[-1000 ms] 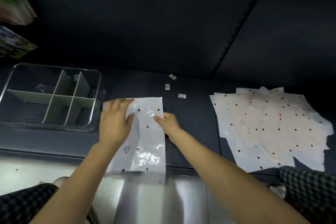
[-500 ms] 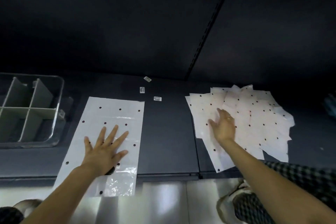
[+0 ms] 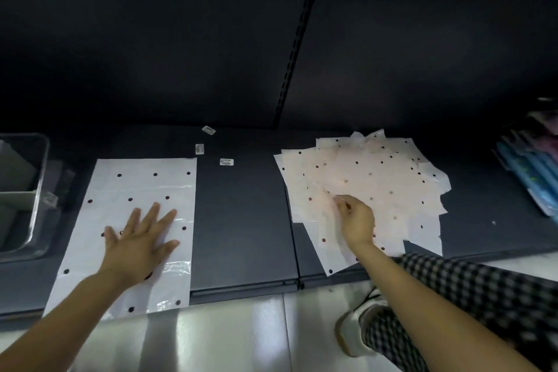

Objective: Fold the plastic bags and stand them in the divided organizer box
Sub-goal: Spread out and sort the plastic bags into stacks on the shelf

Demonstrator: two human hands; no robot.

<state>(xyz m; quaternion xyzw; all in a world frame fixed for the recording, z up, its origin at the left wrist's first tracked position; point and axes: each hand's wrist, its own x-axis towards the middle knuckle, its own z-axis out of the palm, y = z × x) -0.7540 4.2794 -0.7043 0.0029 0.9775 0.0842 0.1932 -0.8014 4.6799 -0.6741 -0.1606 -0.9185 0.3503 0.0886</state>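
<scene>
A white dotted plastic bag (image 3: 145,187) lies flat on the dark shelf (image 3: 241,220), its near end hanging over the front edge. My left hand (image 3: 142,241) rests on it, palm down with fingers spread. To the right lies a loose pile of dotted plastic bags (image 3: 377,178). My right hand (image 3: 354,217) is on the pile's near left part, fingers pinched on the edge of a bag. The clear divided organizer box (image 3: 33,190) shows only partly at the left edge.
Three small white labels (image 3: 226,161) lie on the shelf behind the flat bag. Blue packaged goods (image 3: 531,172) lean at the far right. A checkered trouser leg (image 3: 483,305) and a white shoe (image 3: 353,326) are on the glossy floor below.
The view has swung right, so the organizer box has slid toward the left edge. My right hand has shifted from flat on the pile to pinching a bag. My left hand stays pressed on the flat bag.
</scene>
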